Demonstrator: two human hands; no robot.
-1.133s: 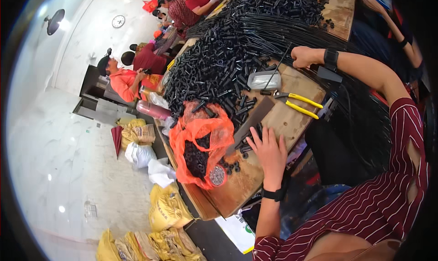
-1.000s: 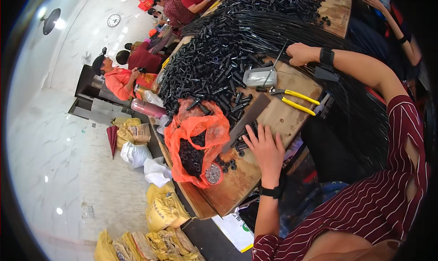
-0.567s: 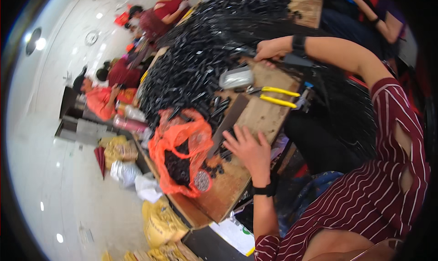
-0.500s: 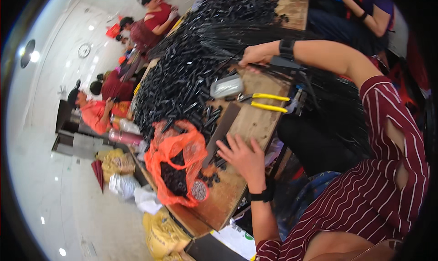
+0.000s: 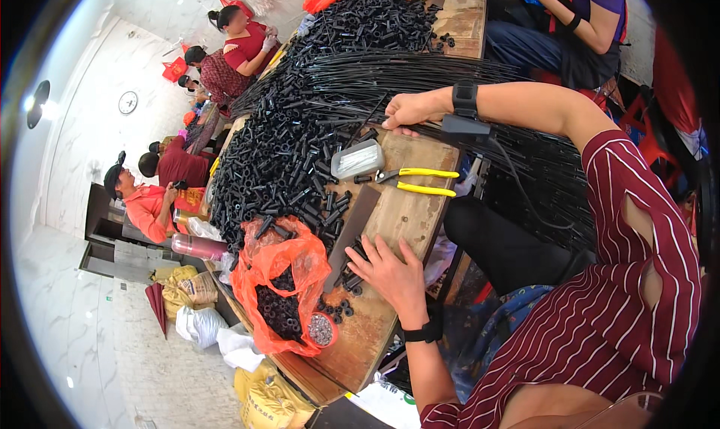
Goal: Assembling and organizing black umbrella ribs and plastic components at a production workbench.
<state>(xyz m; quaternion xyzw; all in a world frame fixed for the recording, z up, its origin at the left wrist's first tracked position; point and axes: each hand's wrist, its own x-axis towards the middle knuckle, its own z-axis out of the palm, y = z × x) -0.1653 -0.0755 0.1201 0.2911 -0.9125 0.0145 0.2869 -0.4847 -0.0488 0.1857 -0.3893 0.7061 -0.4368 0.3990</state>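
My left hand [image 5: 391, 276] rests on the wooden table with its fingers spread, over a few small black tubular pieces [image 5: 350, 280]. Beside its fingertips lies a dark flat bar [image 5: 358, 230]. Farther up, my right hand [image 5: 407, 114] is closed at the table's edge, its fingertips pinching a thin black rod [image 5: 367, 121]. A bundle of long thin black rods [image 5: 450, 67] stretches beyond and beneath that arm. Pliers with yellow handles [image 5: 426, 181] lie between my hands, next to a clear plastic box [image 5: 358, 160] of pale contents.
A heap of black tubular parts [image 5: 277, 148] covers much of the table. An orange plastic bag [image 5: 279, 279] holds black rings, with a small tub of metallic bits [image 5: 322, 329] beside it. A pink bottle [image 5: 199, 246] stands at the far edge. Several people work around the table.
The view has shifted slightly, moving the table a little left and down in the picture. Both hands keep nearly the same places and poses.
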